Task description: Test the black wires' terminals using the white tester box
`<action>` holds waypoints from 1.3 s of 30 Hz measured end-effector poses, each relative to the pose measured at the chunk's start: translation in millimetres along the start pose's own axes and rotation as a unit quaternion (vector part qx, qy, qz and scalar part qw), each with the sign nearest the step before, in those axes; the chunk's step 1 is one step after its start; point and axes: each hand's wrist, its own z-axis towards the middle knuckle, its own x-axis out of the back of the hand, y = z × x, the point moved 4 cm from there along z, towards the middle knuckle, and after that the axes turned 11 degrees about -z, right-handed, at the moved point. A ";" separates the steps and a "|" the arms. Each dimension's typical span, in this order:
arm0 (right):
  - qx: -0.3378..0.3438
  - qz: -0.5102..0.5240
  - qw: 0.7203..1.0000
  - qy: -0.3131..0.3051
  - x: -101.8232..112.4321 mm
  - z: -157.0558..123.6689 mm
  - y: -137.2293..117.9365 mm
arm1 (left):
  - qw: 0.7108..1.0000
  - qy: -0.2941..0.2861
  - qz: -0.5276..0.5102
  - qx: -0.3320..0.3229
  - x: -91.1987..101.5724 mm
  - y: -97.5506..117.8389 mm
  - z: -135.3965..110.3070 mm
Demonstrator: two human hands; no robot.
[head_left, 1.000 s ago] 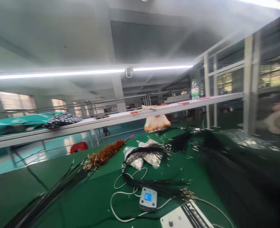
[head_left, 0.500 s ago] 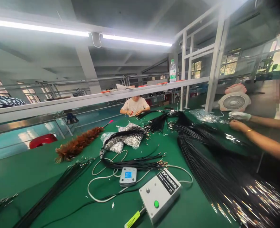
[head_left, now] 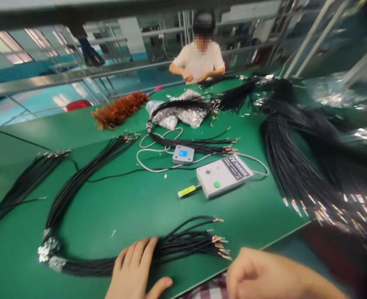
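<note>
Near the table's front edge, my left hand (head_left: 135, 270) rests palm down across a bundle of black cables (head_left: 88, 266), fingers stretched out and thumb apart. The bundle curves in a U at the left, bound with silvery wrapping (head_left: 48, 251); its stripped ends with coppery tips fan out just right of my hand. Beside those ends, at the edge, my right hand (head_left: 253, 272) is closed with its fingers curled under. What it holds, if anything, is hidden. A grey box (head_left: 223, 176) with a green button and a yellow-tagged shaft sits beyond my hands.
A small device with a blue screen (head_left: 183, 154) lies behind the box. Bags of silvery parts (head_left: 191, 114), a brown feather duster (head_left: 120, 110) and a large cable pile (head_left: 283, 153) lie around. More cables (head_left: 21, 187) are at left. A person (head_left: 202, 58) sits across.
The view has tilted down to the table's near part. Both my hands and the whole U-shaped bundle now show. The co-worker's arms and the fan at right have left the view.
</note>
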 end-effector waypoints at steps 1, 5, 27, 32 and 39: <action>-0.008 0.004 1.000 -0.003 7.6 -6.1 -1.2 | 1.000 0.014 -0.023 -0.014 -0.4 5.0 3.2; 0.031 -0.039 0.991 0.122 43.8 -13.9 -11.4 | 0.996 0.044 -0.081 -0.002 0.6 10.9 21.4; 0.246 -0.389 0.812 0.359 34.8 12.0 -59.3 | 0.940 0.059 -0.331 -0.065 8.5 99.5 94.6; 0.290 -0.326 0.805 0.403 33.8 14.9 -58.9 | 0.867 0.065 -0.488 0.074 10.0 90.5 91.3; 0.345 -0.468 0.690 0.431 18.1 18.2 -58.5 | 0.831 0.086 -0.531 0.140 8.3 87.8 88.7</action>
